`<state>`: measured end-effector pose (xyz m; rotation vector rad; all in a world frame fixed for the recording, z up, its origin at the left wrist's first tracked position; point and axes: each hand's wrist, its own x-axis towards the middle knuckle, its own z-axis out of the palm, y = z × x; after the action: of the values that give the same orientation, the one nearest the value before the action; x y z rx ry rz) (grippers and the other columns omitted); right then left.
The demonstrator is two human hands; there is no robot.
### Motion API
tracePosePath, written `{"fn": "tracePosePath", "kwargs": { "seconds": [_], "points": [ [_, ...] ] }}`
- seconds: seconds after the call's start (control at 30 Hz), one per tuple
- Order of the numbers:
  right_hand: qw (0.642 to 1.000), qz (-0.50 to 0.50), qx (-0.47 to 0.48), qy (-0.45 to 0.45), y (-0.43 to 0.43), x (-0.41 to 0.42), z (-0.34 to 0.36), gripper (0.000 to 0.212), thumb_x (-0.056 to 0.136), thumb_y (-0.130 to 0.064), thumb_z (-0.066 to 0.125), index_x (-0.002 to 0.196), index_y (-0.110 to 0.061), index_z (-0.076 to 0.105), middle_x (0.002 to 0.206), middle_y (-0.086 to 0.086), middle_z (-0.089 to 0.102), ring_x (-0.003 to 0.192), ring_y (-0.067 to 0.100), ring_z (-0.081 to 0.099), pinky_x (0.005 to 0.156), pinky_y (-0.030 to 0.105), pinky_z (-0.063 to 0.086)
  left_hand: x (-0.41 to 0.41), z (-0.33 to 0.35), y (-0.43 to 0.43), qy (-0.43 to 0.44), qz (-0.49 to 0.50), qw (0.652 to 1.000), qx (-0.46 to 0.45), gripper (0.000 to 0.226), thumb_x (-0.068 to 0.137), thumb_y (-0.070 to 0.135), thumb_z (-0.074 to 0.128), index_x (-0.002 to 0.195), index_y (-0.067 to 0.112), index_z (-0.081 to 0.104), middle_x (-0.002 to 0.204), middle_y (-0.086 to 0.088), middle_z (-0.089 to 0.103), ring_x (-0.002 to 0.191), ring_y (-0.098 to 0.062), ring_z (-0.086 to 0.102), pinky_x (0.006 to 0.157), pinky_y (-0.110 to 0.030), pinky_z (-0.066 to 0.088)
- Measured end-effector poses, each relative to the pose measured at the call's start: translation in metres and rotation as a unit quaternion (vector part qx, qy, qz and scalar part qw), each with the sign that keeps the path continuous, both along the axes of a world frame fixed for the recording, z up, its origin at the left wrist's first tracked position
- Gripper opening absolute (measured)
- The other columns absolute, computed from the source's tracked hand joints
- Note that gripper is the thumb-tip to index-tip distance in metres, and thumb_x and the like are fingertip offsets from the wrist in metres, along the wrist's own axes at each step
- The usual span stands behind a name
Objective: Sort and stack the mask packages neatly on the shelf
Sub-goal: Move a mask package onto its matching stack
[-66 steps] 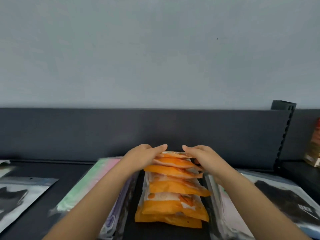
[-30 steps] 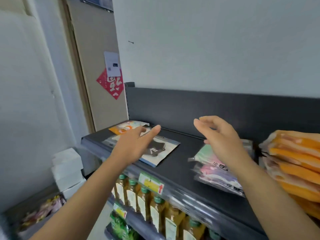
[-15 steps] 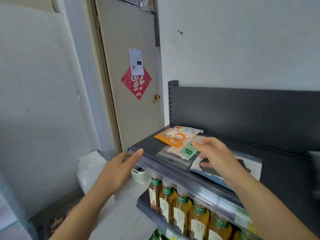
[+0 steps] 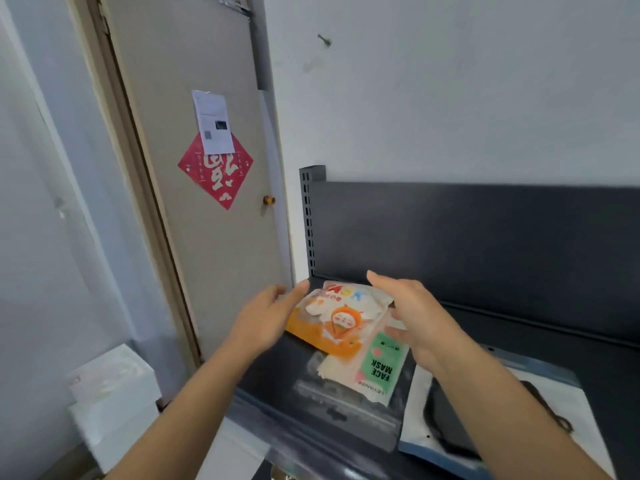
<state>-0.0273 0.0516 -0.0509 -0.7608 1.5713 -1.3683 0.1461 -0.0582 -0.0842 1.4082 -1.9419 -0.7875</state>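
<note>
In the head view, the orange mask package (image 4: 339, 317) lies skewed at the far left end of the shelf (image 4: 273, 372), overlapping a green package (image 4: 377, 368). It sits between our hands, equally near both. Our left hand (image 4: 266, 317) flanks its left edge and our right hand (image 4: 415, 317) its right, fingers straight, gripping nothing.

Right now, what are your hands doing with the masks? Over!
Both open: left hand and right hand flank orange mask pack. It overlaps green face mask pack on shelf. Nothing blocking it.
</note>
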Motion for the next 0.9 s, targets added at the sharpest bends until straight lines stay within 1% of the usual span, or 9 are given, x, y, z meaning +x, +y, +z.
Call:
{"fn": "tracePosePath", "kwargs": {
  "seconds": [0.1, 0.2, 0.3, 0.4, 0.47, 0.63, 0.73, 0.83, 0.9],
  "points": [
    [0.998, -0.024, 0.015, -0.051, -0.02, 0.001, 0.0, 0.068, 0.086, -0.045, 0.062, 0.142, -0.015, 0.037, 0.085, -0.008, 0.048, 0.073, 0.007, 0.046, 0.08, 0.034, 0.044, -0.028, 0.001, -0.034, -0.026, -0.023, 0.999, 0.007, 0.073, 0.089, 0.068, 0.04, 0.134, 0.012, 0.052, 0.136, -0.007, 0.055, 0.118, -0.024, 0.052, 0.097, -0.036, 0.039],
    [0.996, -0.058, 0.014, -0.063, -0.035, -0.001, -0.003, 0.067, 0.088, -0.045, 0.06, 0.143, -0.017, 0.036, 0.088, -0.005, 0.049, 0.073, 0.011, 0.048, 0.071, 0.031, 0.045, -0.048, -0.001, -0.059, -0.055, -0.054, 0.997, 0.03, 0.078, 0.086, 0.072, 0.037, 0.135, 0.012, 0.049, 0.136, -0.008, 0.054, 0.12, -0.027, 0.052, 0.102, -0.04, 0.041],
    [0.996, -0.063, 0.015, -0.064, -0.037, -0.003, -0.007, 0.057, 0.089, -0.043, 0.059, 0.136, -0.014, 0.044, 0.108, 0.001, 0.058, 0.085, 0.016, 0.052, 0.091, 0.035, 0.046, -0.056, -0.009, -0.075, -0.061, -0.076, 0.994, 0.049, 0.095, 0.075, 0.084, 0.035, 0.137, 0.012, 0.046, 0.137, -0.009, 0.053, 0.121, -0.028, 0.052, 0.103, -0.047, 0.042],
    [0.997, -0.055, 0.018, -0.046, -0.038, -0.01, -0.017, 0.025, 0.093, -0.034, 0.056, 0.088, -0.011, 0.061, 0.06, -0.001, 0.064, 0.063, 0.009, 0.057, 0.071, 0.027, 0.048, -0.055, -0.015, -0.082, -0.069, -0.087, 0.992, 0.065, 0.126, 0.048, 0.1, 0.026, 0.14, 0.015, 0.042, 0.137, -0.008, 0.054, 0.122, -0.028, 0.053, 0.103, -0.049, 0.042],
    [0.998, -0.039, 0.02, -0.034, -0.039, -0.008, -0.021, 0.026, 0.095, -0.031, 0.053, 0.074, -0.016, 0.059, 0.046, -0.004, 0.066, 0.051, 0.007, 0.062, 0.062, 0.023, 0.047, -0.054, -0.017, -0.084, -0.092, -0.105, 0.987, 0.081, 0.122, 0.052, 0.099, 0.024, 0.142, 0.018, 0.04, 0.138, -0.008, 0.052, 0.123, -0.029, 0.051, 0.104, -0.049, 0.04],
    [0.999, -0.032, 0.004, -0.043, -0.047, -0.002, -0.027, 0.024, 0.092, -0.032, 0.057, 0.103, -0.012, 0.064, 0.082, -0.001, 0.077, 0.075, 0.01, 0.072, 0.076, 0.029, 0.051, -0.053, -0.011, -0.079, -0.139, -0.148, 0.976, 0.073, 0.073, 0.09, 0.07, 0.029, 0.142, 0.02, 0.041, 0.145, -0.011, 0.044, 0.132, -0.034, 0.04, 0.11, -0.049, 0.031],
    [0.997, -0.05, -0.004, -0.053, -0.047, -0.003, -0.03, 0.036, 0.089, -0.033, 0.062, 0.116, -0.009, 0.057, 0.092, 0.002, 0.077, 0.079, 0.011, 0.073, 0.069, 0.026, 0.054, -0.047, -0.015, -0.084, -0.111, -0.153, 0.976, 0.103, 0.077, 0.09, 0.07, 0.03, 0.149, 0.02, 0.027, 0.153, -0.008, 0.033, 0.138, -0.031, 0.034, 0.111, -0.046, 0.03],
    [0.997, -0.055, -0.004, -0.048, -0.045, -0.001, -0.029, 0.042, 0.088, -0.034, 0.062, 0.122, -0.009, 0.054, 0.097, 0.002, 0.075, 0.081, 0.009, 0.072, 0.066, 0.023, 0.055, -0.042, -0.018, -0.087, -0.026, -0.167, 0.979, 0.114, 0.095, 0.075, 0.081, 0.04, 0.146, 0.017, 0.035, 0.147, -0.01, 0.043, 0.133, -0.031, 0.041, 0.108, -0.044, 0.033],
    [0.997, -0.057, 0.001, -0.049, -0.043, -0.001, -0.028, 0.045, 0.088, -0.034, 0.063, 0.124, -0.009, 0.052, 0.097, 0.001, 0.073, 0.082, 0.01, 0.07, 0.069, 0.024, 0.055, -0.041, -0.02, -0.091, -0.064, -0.155, 0.982, 0.084, 0.1, 0.072, 0.084, 0.04, 0.147, 0.018, 0.031, 0.145, -0.008, 0.044, 0.13, -0.031, 0.044, 0.108, -0.044, 0.035]
  ]
}}
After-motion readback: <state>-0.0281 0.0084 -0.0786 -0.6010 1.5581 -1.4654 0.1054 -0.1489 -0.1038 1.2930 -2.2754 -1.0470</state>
